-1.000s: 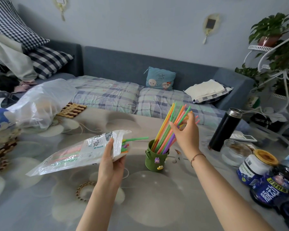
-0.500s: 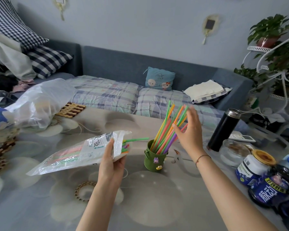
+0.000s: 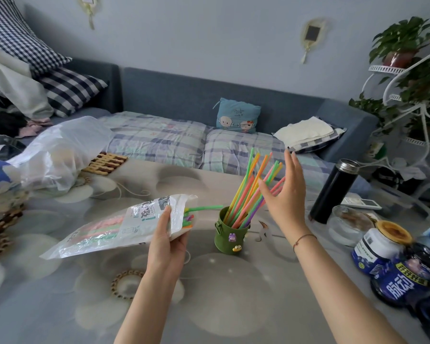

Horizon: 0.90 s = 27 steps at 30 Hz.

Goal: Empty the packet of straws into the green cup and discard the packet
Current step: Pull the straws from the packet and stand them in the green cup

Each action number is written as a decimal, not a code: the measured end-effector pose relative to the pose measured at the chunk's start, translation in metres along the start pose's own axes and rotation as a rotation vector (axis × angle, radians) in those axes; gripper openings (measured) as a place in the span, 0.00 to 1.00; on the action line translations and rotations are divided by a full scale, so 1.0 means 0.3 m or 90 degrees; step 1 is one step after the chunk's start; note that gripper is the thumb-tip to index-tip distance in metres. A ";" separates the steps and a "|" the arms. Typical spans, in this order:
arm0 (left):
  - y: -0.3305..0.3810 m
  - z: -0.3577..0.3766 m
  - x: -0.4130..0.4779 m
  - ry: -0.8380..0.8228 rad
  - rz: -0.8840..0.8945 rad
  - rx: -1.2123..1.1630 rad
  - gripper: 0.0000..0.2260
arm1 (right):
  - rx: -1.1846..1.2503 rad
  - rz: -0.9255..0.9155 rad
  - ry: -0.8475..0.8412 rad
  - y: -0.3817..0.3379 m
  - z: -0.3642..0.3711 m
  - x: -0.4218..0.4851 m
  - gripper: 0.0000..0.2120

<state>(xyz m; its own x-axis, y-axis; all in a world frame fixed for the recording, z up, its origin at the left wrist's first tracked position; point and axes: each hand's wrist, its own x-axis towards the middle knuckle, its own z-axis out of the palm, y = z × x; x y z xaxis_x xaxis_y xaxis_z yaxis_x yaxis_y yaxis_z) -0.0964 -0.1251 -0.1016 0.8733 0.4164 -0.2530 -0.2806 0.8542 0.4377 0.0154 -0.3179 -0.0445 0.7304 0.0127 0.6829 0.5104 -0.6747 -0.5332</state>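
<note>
A clear plastic packet with printed labelling point(image 3: 114, 225) is held near its open end by the left hand point(image 3: 168, 240), thumb on top and fingers beneath, and is kept roughly level above the table point(image 3: 233, 306), which is covered in a grey cloth with a pale flower pattern. Pink, green and orange straws are seen through the packet's film, and one green straw point(image 3: 204, 208) is seen sticking out of the mouth towards the right, along with a few shorter coloured tips.

Just right of the packet's mouth, a small green cup with little figures stuck on its side point(image 3: 230, 238) is stood upright on the table. A bundle of brightly coloured plastic straws point(image 3: 255, 187) is stood in it, fanned and leaning to the right. The right hand point(image 3: 284, 194) is held open with the fingers spread wide and nothing gripped; it is raised beside the upper part of the bundle, with some straws passing behind the palm. Whether they are touched cannot be told.

A tall black flask with a steel cap point(image 3: 334, 192) is stood to the right of the cup, well apart from it. A crumpled white plastic bag point(image 3: 60, 155) is lying at the far left of the table.
</note>
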 end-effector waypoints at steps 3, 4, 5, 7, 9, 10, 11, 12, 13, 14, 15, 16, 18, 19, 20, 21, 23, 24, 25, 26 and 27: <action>-0.007 0.002 0.003 0.001 0.005 0.016 0.09 | 0.120 -0.053 0.139 -0.069 -0.004 -0.083 0.24; -0.010 0.002 0.004 0.000 0.008 0.025 0.10 | 0.178 -0.056 0.167 -0.097 0.009 -0.129 0.18; -0.013 0.003 0.002 0.000 0.011 0.034 0.11 | 0.257 -0.021 0.178 -0.129 0.027 -0.185 0.13; -0.026 0.008 -0.006 0.002 0.018 0.067 0.15 | 0.442 0.164 0.143 -0.194 0.073 -0.289 0.08; -0.044 0.013 -0.021 0.009 0.035 0.129 0.18 | 0.582 0.393 0.068 -0.229 0.115 -0.353 0.10; -0.057 0.013 -0.027 0.014 0.053 0.174 0.19 | 0.660 0.501 0.033 -0.229 0.130 -0.362 0.12; -0.072 0.012 -0.034 0.020 0.081 0.232 0.18 | 0.750 0.601 0.011 -0.223 0.137 -0.363 0.13; -0.083 0.014 -0.042 0.022 0.115 0.290 0.18 | 0.837 0.679 0.004 -0.215 0.136 -0.358 0.15; -0.090 0.016 -0.053 0.016 0.147 0.342 0.16 | 0.902 0.728 0.004 -0.205 0.132 -0.355 0.17; -0.096 0.018 -0.062 -0.008 0.176 0.383 0.14 | 0.945 0.750 -0.002 -0.196 0.129 -0.356 0.19; -0.102 0.022 -0.072 -0.049 0.198 0.410 0.11 | 0.968 0.762 -0.009 -0.189 0.127 -0.358 0.20; -0.107 0.025 -0.080 -0.093 0.211 0.433 0.10 | 0.979 0.773 -0.014 -0.181 0.131 -0.361 0.21; -0.115 0.029 -0.090 -0.147 0.222 0.465 0.11 | 0.985 0.790 -0.020 -0.169 0.141 -0.372 0.22; -0.119 0.029 -0.090 -0.160 0.225 0.474 0.12 | 0.986 0.790 -0.025 -0.168 0.141 -0.376 0.22; -0.122 0.026 -0.089 -0.170 0.226 0.479 0.12 | 0.988 0.783 -0.027 -0.167 0.139 -0.379 0.22; -0.125 0.024 -0.088 -0.173 0.226 0.479 0.12 | 0.983 0.773 -0.022 -0.164 0.137 -0.379 0.21; -0.128 0.024 -0.086 -0.167 0.223 0.470 0.12 | 0.958 0.741 -0.013 -0.158 0.137 -0.380 0.18; -0.130 0.023 -0.083 -0.159 0.221 0.464 0.11 | 0.920 0.721 -0.013 -0.157 0.137 -0.378 0.16; -0.131 0.021 -0.079 -0.146 0.217 0.456 0.11 | 0.852 0.694 -0.010 -0.154 0.139 -0.375 0.13; -0.132 0.017 -0.071 -0.129 0.209 0.445 0.11 | 0.760 0.649 -0.010 -0.151 0.138 -0.372 0.12; -0.131 0.012 -0.065 -0.108 0.199 0.432 0.11 | 0.663 0.586 -0.011 -0.147 0.134 -0.367 0.12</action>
<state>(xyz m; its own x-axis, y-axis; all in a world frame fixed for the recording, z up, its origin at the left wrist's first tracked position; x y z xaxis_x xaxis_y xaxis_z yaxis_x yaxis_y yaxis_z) -0.1008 -0.1680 -0.1107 0.8585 0.5063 0.0814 -0.2656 0.3032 0.9152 -0.0693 -0.2599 -0.1164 0.9864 -0.1170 -0.1153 -0.0579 0.4092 -0.9106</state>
